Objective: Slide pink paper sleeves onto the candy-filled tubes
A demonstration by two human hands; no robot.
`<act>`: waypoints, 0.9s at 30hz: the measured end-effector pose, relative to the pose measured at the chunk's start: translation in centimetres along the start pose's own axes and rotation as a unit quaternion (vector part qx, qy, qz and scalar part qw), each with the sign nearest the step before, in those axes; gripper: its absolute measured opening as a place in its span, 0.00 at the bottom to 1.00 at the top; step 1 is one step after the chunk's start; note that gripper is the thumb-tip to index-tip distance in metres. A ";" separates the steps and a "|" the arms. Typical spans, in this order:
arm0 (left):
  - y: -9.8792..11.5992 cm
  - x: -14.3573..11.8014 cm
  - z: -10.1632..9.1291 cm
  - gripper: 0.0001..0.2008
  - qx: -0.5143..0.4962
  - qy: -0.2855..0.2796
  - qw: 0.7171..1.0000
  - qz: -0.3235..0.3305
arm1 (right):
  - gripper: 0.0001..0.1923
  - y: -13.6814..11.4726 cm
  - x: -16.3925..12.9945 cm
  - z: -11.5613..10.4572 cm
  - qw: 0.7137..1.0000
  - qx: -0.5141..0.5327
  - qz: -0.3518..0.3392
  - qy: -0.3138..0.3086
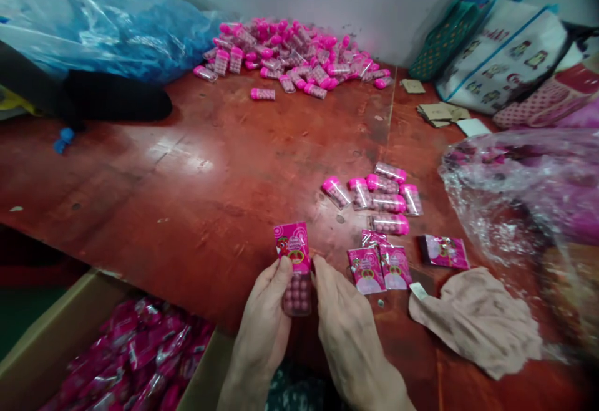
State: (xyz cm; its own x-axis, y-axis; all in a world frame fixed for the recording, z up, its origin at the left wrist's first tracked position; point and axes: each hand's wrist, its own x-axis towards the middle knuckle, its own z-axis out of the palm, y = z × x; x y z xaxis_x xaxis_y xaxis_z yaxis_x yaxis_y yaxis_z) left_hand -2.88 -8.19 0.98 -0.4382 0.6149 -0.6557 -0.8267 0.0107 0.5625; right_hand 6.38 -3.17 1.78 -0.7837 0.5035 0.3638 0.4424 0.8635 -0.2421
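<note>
A clear candy bottle [297, 302] filled with pink balls stands between my hands, its upper part covered by a pink printed label [294, 242]. My left hand [264, 317] grips it from the left, the thumb pressing on the label's front. At the right edge, my right hand [344, 317] closes on the bottle and label, with its fingertips partly hidden behind. Close to my right hand lie several flat pink printed labels [367, 270]. Beyond these rest several pink-capped candy bottles [388, 203] without labels, lying on the red table [224, 168].
Many pink-capped bottles [290, 55] are heaped against the wall. A cardboard box [60, 317] of pink wrapped pieces [140, 348] stands lower left. On the right are a label stack [444, 251], a beige cloth [477, 320], plastic film [515, 180] and bags [505, 55]. Blue plastic [116, 30] lies upper left.
</note>
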 end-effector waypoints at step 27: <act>-0.7 0.3 -0.6 0.09 0.114 -0.011 0.993 0.030 | 0.09 1.7 0.6 1.2 0.970 0.132 0.037 -0.200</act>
State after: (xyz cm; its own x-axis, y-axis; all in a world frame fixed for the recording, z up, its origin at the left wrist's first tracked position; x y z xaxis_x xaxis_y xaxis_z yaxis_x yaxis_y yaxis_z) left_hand -2.67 -8.52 0.06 -0.4744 0.6366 -0.6080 -0.6972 0.1500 0.7011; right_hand 6.19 -1.42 0.50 -0.8836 0.4673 -0.0290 0.4185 0.7606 -0.4963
